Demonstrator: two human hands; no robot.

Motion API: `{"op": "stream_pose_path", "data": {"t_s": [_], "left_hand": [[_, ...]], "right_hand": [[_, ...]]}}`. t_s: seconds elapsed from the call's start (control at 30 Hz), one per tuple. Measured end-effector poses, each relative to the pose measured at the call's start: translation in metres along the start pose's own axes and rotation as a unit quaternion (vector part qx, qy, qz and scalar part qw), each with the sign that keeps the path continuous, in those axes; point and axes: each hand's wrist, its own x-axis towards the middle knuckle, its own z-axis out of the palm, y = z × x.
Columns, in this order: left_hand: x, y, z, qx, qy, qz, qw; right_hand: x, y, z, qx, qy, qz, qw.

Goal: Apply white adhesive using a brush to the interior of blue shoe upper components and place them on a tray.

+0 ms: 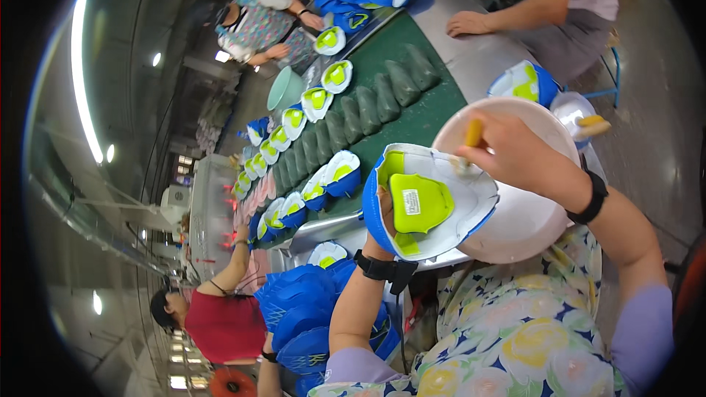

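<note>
While the left hand (384,215) grips the shoe upper (426,202), the right hand's (515,151) fingers pinch the brush (473,134), best stroked evenly along its rim.

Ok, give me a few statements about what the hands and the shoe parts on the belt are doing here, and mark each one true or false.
1. The left hand holds a blue and white shoe upper with a lime green insole. True.
2. The right hand is empty. False: it grips a yellow-handled brush.
3. A pale round bowl sits behind the upper. True.
4. The green belt carries red uppers. False: they are blue, white and lime.
5. Both wrists are bare. False: each wears a black band.
</note>
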Motion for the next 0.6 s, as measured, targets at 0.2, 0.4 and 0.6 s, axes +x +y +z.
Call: {"op": "stream_pose_path", "data": {"t_s": [0.2,0.4,0.6], "left_hand": [[0.031,0.015,-0.126,0.365,0.09,0.121,0.919],[0.099,0.019,-0.153,0.232,0.279,0.164,0.917],[0.117,-0.001,-0.243,0.605,0.377,0.04,0.7]], "right_hand": [[-0.014,0.006,-0.024,0.041,0.024,0.138,0.989],[-0.032,0.01,-0.016,0.179,0.013,0.256,0.95],[-0.053,0.027,-0.028,0.119,-0.035,0.282,0.951]]}}
